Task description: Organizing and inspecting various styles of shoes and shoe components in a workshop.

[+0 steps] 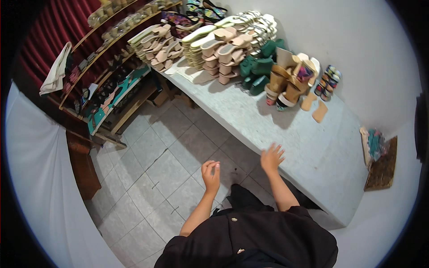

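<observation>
My left hand (pixel 211 176) hangs over the tiled floor, its fingers loosely curled, and I see nothing in it. Spread fingers show on my right hand (pixel 272 159), which is empty at the front edge of the pale table (pixel 313 156); whether it touches the top I cannot tell. Farther along the table stand brown wedge shoe soles (pixel 280 80), with two tan insole pieces (pixel 319 111) lying beside them. Behind these are dark green heeled soles (pixel 261 67), stacked beige heeled soles (pixel 225 49) and piles of cream insoles (pixel 193 53).
Wooden racks (pixel 89 67) with shoes stand at the left before a dark red curtain (pixel 49 49). Colourful small items (pixel 328 82) lie by the wall. A bag with green contents (pixel 376 145) and a brown board (pixel 383 167) are at the right. White cloth (pixel 35 169) hangs on the left.
</observation>
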Available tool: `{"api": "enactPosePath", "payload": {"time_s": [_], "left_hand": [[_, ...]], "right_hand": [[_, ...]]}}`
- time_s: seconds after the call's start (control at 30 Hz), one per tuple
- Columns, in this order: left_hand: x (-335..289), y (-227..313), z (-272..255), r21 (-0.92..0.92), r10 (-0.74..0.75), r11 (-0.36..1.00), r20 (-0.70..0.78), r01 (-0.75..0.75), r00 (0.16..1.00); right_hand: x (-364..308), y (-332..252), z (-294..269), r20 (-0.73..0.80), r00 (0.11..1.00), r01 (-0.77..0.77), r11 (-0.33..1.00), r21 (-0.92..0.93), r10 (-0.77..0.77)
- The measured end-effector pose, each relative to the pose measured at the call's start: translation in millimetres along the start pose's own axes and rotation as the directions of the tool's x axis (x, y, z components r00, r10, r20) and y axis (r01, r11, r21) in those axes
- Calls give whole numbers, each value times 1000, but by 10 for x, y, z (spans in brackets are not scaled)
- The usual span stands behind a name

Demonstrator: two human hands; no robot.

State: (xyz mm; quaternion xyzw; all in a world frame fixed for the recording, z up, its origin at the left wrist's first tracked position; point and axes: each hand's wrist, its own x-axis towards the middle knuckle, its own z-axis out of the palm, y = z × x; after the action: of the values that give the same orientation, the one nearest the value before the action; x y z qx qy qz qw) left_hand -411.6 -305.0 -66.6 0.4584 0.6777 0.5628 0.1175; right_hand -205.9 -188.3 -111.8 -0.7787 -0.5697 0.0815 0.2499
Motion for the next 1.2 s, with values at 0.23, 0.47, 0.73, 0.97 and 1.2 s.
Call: {"api": "enactPosePath", "payload": {"time_s": [0.23, 0.47, 0.73, 0.97, 1.2], "left_hand": [[895, -525, -76, -286, -181, 934, 135, 213, 974], [2302, -846, -862, 128, 127, 986, -153, -108, 980], [2843, -1703, -1710, -3, -203, 978, -256, 209, 945], [3397, -2366, -2427, 325, -37, 929, -400, 179, 916], [4496, -3125, -3520, 290, 7, 942, -525, 171, 851]], "right_hand": [[-182, -1655, 299, 259, 598, 587, 635, 503, -758], [343, -2424, 710, 199, 735, 634, 761, 140, -649], [523, -3873, 1522, 210, 587, 377, 493, 784, -782], [131, -5495, 2101, 218, 379, 468, 389, 793, -900], [-121, -6764, 2894, 197, 278, 532, 321, 784, -940]]}}
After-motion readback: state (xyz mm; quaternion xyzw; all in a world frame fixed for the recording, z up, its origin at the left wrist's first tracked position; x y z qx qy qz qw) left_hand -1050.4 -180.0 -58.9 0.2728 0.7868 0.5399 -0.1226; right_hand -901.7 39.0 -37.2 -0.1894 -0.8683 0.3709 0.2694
